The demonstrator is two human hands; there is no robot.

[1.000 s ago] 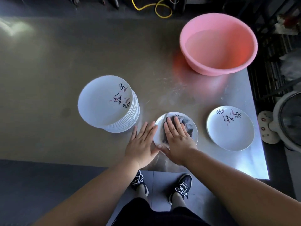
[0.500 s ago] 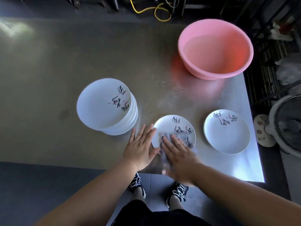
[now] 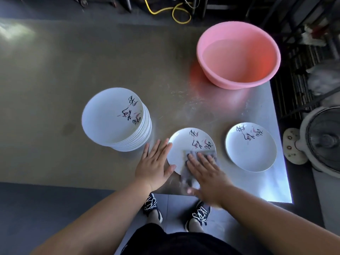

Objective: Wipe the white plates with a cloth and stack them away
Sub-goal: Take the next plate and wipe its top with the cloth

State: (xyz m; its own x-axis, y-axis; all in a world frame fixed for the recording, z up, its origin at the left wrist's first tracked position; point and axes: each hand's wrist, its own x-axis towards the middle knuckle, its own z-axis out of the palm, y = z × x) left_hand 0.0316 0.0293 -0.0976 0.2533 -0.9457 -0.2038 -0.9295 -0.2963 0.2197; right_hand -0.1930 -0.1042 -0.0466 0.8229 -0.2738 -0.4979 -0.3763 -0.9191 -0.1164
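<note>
A white plate (image 3: 185, 146) with black brush lettering lies near the table's front edge. My right hand (image 3: 206, 173) lies flat on a grey cloth (image 3: 185, 175), pressing it onto the plate's near rim. My left hand (image 3: 154, 164) rests flat on the table, its thumb against the plate's left edge, fingers spread. A tall stack of the same white plates (image 3: 112, 116) stands to the left. One more single plate (image 3: 251, 147) lies to the right.
A pink basin (image 3: 239, 54) stands at the back right of the steel table (image 3: 55, 74). A fan (image 3: 323, 138) stands on the floor just off the table's right edge. A yellow cable (image 3: 165, 10) lies beyond the far edge.
My right hand has dragged the cloth from the plate's far middle toward me to its near rim, uncovering the lettering. My left hand has stayed at the plate's left edge.
</note>
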